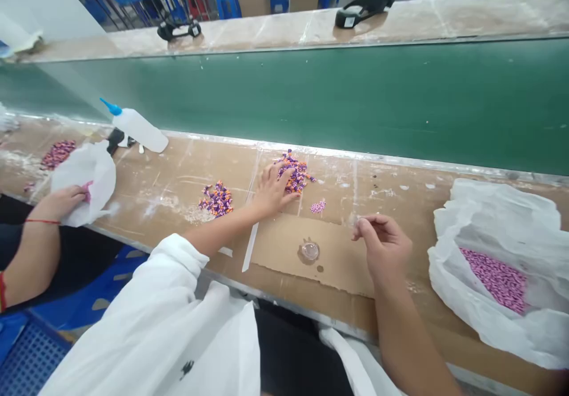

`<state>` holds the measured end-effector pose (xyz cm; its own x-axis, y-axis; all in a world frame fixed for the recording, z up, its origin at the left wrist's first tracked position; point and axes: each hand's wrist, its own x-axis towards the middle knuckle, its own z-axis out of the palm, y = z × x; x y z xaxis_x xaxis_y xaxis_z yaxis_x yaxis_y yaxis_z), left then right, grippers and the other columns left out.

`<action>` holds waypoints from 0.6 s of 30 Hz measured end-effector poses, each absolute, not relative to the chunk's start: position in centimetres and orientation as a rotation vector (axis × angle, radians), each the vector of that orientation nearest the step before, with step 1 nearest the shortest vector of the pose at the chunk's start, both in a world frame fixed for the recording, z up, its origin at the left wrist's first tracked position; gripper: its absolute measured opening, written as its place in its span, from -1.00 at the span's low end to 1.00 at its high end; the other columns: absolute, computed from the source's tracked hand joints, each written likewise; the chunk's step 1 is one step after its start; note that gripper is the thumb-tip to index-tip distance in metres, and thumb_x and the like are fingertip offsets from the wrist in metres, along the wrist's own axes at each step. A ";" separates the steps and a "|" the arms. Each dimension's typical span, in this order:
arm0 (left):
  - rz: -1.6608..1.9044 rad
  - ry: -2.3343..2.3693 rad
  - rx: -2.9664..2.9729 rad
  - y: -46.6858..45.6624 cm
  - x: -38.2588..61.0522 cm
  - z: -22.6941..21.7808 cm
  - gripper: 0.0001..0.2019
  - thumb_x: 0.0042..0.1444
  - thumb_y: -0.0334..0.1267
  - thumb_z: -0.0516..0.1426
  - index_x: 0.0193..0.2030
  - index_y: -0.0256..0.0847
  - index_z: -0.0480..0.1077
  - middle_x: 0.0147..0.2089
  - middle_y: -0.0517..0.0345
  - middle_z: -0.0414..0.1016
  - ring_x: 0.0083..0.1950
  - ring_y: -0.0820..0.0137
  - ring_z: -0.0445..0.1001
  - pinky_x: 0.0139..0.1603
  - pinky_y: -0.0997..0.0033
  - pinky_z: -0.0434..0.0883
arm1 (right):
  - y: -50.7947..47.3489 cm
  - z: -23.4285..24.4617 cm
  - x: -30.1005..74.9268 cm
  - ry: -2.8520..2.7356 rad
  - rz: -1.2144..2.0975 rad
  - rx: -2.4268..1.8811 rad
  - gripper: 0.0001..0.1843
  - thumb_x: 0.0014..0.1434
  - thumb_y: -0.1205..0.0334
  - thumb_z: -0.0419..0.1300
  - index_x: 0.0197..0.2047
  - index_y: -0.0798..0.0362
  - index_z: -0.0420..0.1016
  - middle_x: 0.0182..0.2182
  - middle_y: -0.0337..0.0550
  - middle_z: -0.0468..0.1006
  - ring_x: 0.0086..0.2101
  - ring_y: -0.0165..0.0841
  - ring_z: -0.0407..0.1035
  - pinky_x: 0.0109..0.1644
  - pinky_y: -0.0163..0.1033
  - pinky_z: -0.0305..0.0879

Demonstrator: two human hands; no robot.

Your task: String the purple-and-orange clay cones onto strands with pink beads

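Note:
My left hand (272, 191) reaches over a pile of small purple and orange pieces (297, 173), its fingers spread and touching the near side. Above the cardboard's right part, my right hand (386, 240) pinches a small clear piece (354, 220), partly covered by the fingers. Between the hands, a small round clear plastic part (310, 251) lies on a flat cardboard sheet (275, 245). Just beyond that sheet is a little heap of pink beads (317, 207). Another purple and orange pile (216, 199) sits left of my left forearm.
A white bag (466, 218) of pink pieces (498, 278) lies open at the right. At the left, another person's hand (60, 202) touches a white bag (95, 168). A white bottle with a blue nozzle (140, 129) leans near the green belt (288, 99). Black devices (367, 8) rest on the far ledge.

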<state>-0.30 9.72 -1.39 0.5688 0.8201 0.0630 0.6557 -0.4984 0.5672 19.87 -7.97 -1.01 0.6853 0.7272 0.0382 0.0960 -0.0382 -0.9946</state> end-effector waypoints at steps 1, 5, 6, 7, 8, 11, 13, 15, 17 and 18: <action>0.378 1.207 2.401 9.9 0.0 -1.5 -0.20 0.08 -0.01 0.37 0.43 -0.19 0.29 0.53 -0.33 0.13 0.59 -0.26 -0.05 0.56 -0.40 -0.15 | -8.1 -0.8 19.9 -0.695 0.572 -1.551 -0.70 0.06 -0.03 0.40 -0.38 0.02 0.50 -0.59 -0.30 0.48 -0.58 -0.41 0.38 -0.46 -0.26 0.40; 0.039 1.300 2.536 10.7 1.6 -2.1 0.08 0.05 0.22 0.34 0.61 0.02 -0.04 0.68 -0.19 -0.33 0.65 -0.38 -0.44 0.50 -0.59 -0.42 | -8.8 -0.2 19.8 -0.683 0.540 -1.540 -0.69 0.07 -0.05 0.39 -0.37 0.02 0.51 -0.60 -0.30 0.48 -0.57 -0.39 0.39 -0.44 -0.25 0.40; 0.014 1.334 2.514 11.0 2.2 -2.3 0.05 0.09 0.24 0.31 0.61 0.05 -0.07 0.69 -0.16 -0.37 0.65 -0.38 -0.46 0.49 -0.61 -0.40 | -8.9 -0.2 19.8 -0.689 0.533 -1.540 -0.68 0.08 -0.06 0.38 -0.36 0.02 0.52 -0.60 -0.29 0.48 -0.56 -0.39 0.39 -0.43 -0.25 0.40; 0.007 1.361 2.495 11.4 2.7 -2.3 0.03 0.11 0.26 0.28 0.61 0.06 -0.08 0.69 -0.14 -0.39 0.65 -0.38 -0.47 0.48 -0.64 -0.37 | -9.1 -0.2 19.8 -0.701 0.530 -1.544 -0.67 0.10 -0.07 0.38 -0.35 0.02 0.52 -0.60 -0.28 0.49 -0.55 -0.38 0.40 -0.43 -0.25 0.40; 0.009 1.375 2.484 11.9 3.3 -2.4 0.02 0.13 0.28 0.25 0.61 0.08 -0.09 0.69 -0.11 -0.41 0.65 -0.37 -0.48 0.48 -0.65 -0.34 | -9.3 -0.2 19.9 -0.712 0.523 -1.552 -0.66 0.11 -0.08 0.38 -0.34 0.03 0.53 -0.59 -0.27 0.49 -0.55 -0.38 0.40 -0.43 -0.26 0.40; 0.022 1.359 2.494 13.6 4.8 -2.3 -0.15 0.20 0.26 0.18 0.57 0.12 0.06 0.70 -0.01 -0.34 0.66 -0.31 -0.44 0.50 -0.62 -0.29 | -9.9 -0.6 20.2 -0.741 0.495 -1.571 -0.66 0.13 -0.09 0.38 -0.33 0.03 0.54 -0.58 -0.26 0.50 -0.54 -0.37 0.41 -0.44 -0.27 0.40; 0.033 1.347 2.516 15.0 5.6 -2.2 -0.31 0.27 0.23 0.12 0.49 0.13 0.23 0.68 0.05 -0.20 0.67 -0.26 -0.33 0.53 -0.58 -0.28 | -10.1 -0.9 20.6 -0.766 0.490 -1.557 -0.66 0.14 -0.09 0.38 -0.33 0.03 0.54 -0.58 -0.25 0.51 -0.53 -0.37 0.42 -0.46 -0.29 0.40; 0.052 1.359 2.523 16.9 6.6 -2.3 -0.40 0.32 0.20 0.07 0.43 0.10 0.32 0.66 0.06 -0.06 0.66 -0.20 -0.21 0.54 -0.54 -0.22 | -10.2 -1.1 20.9 -0.792 0.490 -1.544 -0.67 0.14 -0.08 0.38 -0.34 0.03 0.55 -0.58 -0.24 0.51 -0.54 -0.37 0.43 -0.46 -0.30 0.40; 0.075 1.382 2.519 19.2 7.7 -2.5 -0.42 0.35 0.18 0.03 0.41 0.05 0.35 0.63 0.05 0.04 0.65 -0.16 -0.11 0.55 -0.50 -0.14 | -10.2 -1.3 21.0 -0.818 0.489 -1.545 -0.67 0.15 -0.09 0.38 -0.35 0.02 0.55 -0.59 -0.25 0.49 -0.55 -0.38 0.41 -0.47 -0.30 0.41; 0.089 1.397 2.515 20.5 8.3 -2.6 -0.43 0.36 0.16 0.02 0.40 0.03 0.37 0.62 0.04 0.08 0.64 -0.15 -0.07 0.56 -0.47 -0.11 | -10.2 -1.3 20.9 -0.834 0.494 -1.545 -0.67 0.15 -0.09 0.37 -0.36 0.02 0.55 -0.59 -0.25 0.49 -0.55 -0.38 0.41 -0.47 -0.31 0.41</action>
